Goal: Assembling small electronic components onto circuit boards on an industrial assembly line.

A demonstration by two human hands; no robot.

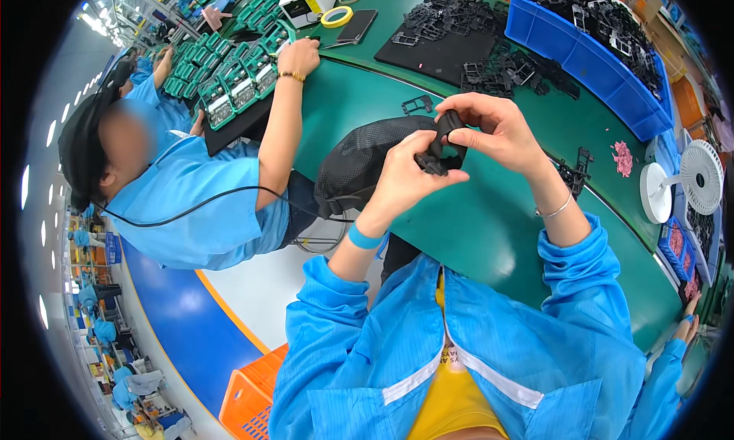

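Observation:
Above the green table (pixel 336 88), my two hands meet around small black parts. My left hand (pixel 399 178) is closed around a black plastic piece (pixel 433 165), its thumb pointing right. A rounded black cylindrical piece (pixel 450 123) is pinched between the thumb and fingers of my right hand (pixel 501 133). The two pieces touch or nearly touch; my fingers hide the joint. Just beyond my hands a single black plastic frame (pixel 417 104) lies on the table. A black mesh bag (pixel 355 161) is left of my left hand.
Black frames (pixel 451 18) heap on a dark mat, beside a filled blue bin (pixel 589 65). Right are pink bits (pixel 622 159) and a white fan (pixel 699 178). At left, a co-worker (pixel 206 195) reaches toward green trays (pixel 229 84). An orange crate (pixel 248 386) stands below.

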